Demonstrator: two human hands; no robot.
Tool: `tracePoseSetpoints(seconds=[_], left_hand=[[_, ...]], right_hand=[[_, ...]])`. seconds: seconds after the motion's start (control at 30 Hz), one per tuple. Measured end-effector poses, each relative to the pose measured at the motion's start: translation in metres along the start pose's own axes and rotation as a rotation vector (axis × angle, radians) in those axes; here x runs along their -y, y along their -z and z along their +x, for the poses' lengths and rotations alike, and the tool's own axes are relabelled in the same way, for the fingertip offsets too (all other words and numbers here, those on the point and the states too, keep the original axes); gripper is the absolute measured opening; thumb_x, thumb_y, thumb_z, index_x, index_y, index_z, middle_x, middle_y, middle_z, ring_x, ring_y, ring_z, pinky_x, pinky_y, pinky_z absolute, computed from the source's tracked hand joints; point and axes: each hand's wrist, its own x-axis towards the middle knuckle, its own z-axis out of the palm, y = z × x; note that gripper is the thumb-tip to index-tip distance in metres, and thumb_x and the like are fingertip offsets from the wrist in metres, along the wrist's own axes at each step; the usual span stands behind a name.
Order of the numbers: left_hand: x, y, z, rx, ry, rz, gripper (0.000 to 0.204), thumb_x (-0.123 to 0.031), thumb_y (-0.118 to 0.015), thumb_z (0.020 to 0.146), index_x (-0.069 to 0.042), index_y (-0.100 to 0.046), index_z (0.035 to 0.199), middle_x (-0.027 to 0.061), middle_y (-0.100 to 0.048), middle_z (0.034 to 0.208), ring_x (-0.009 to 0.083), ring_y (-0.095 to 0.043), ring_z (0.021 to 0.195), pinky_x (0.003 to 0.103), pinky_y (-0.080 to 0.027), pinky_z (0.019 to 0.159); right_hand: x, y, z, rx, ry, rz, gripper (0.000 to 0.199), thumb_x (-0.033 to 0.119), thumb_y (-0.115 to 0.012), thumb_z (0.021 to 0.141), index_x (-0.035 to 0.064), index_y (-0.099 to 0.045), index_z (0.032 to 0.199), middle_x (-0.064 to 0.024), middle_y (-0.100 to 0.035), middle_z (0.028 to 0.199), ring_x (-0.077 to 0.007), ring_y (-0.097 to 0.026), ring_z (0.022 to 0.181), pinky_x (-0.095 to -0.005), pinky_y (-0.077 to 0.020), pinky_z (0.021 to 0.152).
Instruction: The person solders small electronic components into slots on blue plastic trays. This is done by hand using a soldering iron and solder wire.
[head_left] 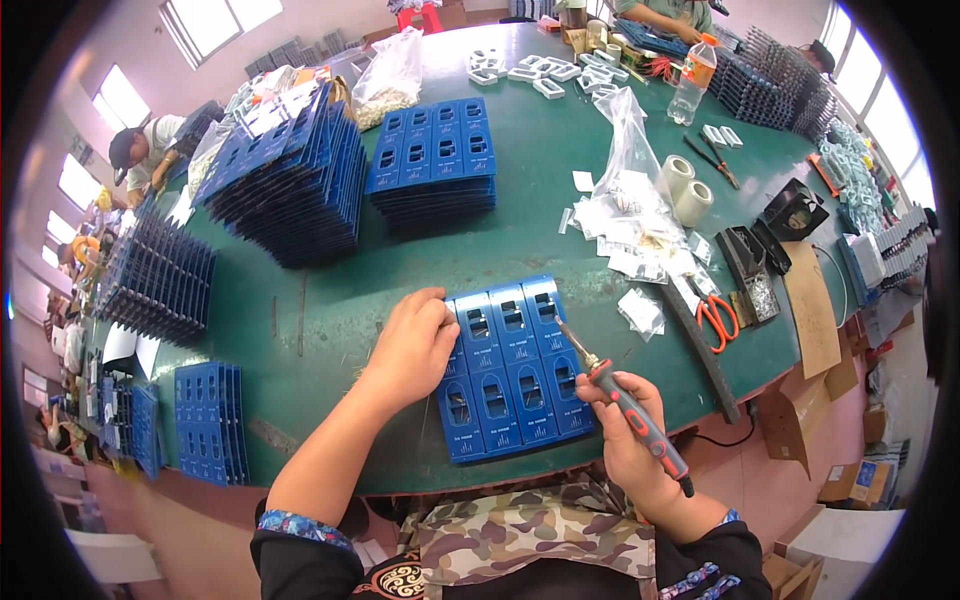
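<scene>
In front of me lies a blue panel [509,448] with two rows of rectangular cut-outs, some with small parts in them. My right hand [634,440] grips a soldering iron [640,420] with a grey and red handle. Its metal tip points up and left, over the panel's upper right edge; whether it touches cannot be told. At the panel's upper left corner rests my left hand [412,345], fingers curled together. A thin strand shows just below that hand; what its fingertips hold, if anything, is hidden.
Tall stacks of blue panels [290,190] and a lower stack [432,150] stand beyond. To the right are small clear bags [640,240], tape rolls [690,200], orange-handled scissors [717,322], a dark bar [705,355] and a small fan [794,210]. Other people work around the green table [540,240].
</scene>
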Motion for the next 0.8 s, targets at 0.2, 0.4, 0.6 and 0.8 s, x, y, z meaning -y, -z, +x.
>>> tracePoseSetpoints(seconds=[0.2, 0.4, 0.6, 0.8], left_hand=[[-0.013, -0.001, -0.022, -0.176, -0.063, 0.198, 0.011, -0.01, -0.06, 0.09, 0.0, -0.057, 0.095, 0.0248, -0.053, 0.126, 0.0411, -0.05, 0.119, 0.046, -0.04, 0.102], [-0.091, 0.003, -0.05, 0.108, -0.099, -0.393, 0.006, -0.007, -0.06, 0.092, -0.002, -0.057, 0.094, 0.0114, -0.06, 0.087, 0.0274, -0.061, 0.079, 0.036, -0.05, 0.069], [-0.107, -0.008, -0.063, 0.232, 0.007, -0.603, 0.013, -0.015, -0.057, 0.095, -0.002, -0.057, 0.099, 0.0167, -0.06, 0.09, 0.0365, -0.061, 0.082, 0.041, -0.05, 0.071], [-0.07, 0.014, -0.108, 0.559, 0.3, -0.931, 0.018, -0.018, -0.057, 0.098, -0.002, -0.058, 0.106, 0.0078, -0.063, 0.09, 0.0159, -0.061, 0.08, 0.031, -0.05, 0.073]], right_hand=[[0.013, 0.002, -0.003, 0.034, 0.077, -0.132, 0.031, 0.01, -0.051, 0.101, 0.0018, -0.042, 0.129, -0.019, -0.065, 0.114, -0.0291, -0.06, 0.115, -0.0445, -0.0429, 0.104], [0.026, -0.004, 0.018, 0.147, 0.161, -0.104, 0.036, 0.002, -0.055, 0.097, 0.0042, -0.042, 0.13, -0.0198, -0.066, 0.109, -0.0244, -0.066, 0.098, -0.0369, -0.0546, 0.086], [0.02, -0.024, 0.017, 0.16, 0.238, -0.18, 0.043, -0.005, -0.069, 0.086, 0.0047, -0.049, 0.123, -0.0112, -0.064, 0.095, -0.0158, -0.063, 0.08, -0.0288, -0.0525, 0.07], [0.045, 0.008, 0.042, -0.169, 0.333, -0.214, 0.041, -0.009, -0.065, 0.086, 0.0075, -0.049, 0.12, -0.0052, -0.06, 0.089, -0.0109, -0.056, 0.073, -0.0239, -0.0462, 0.062]])
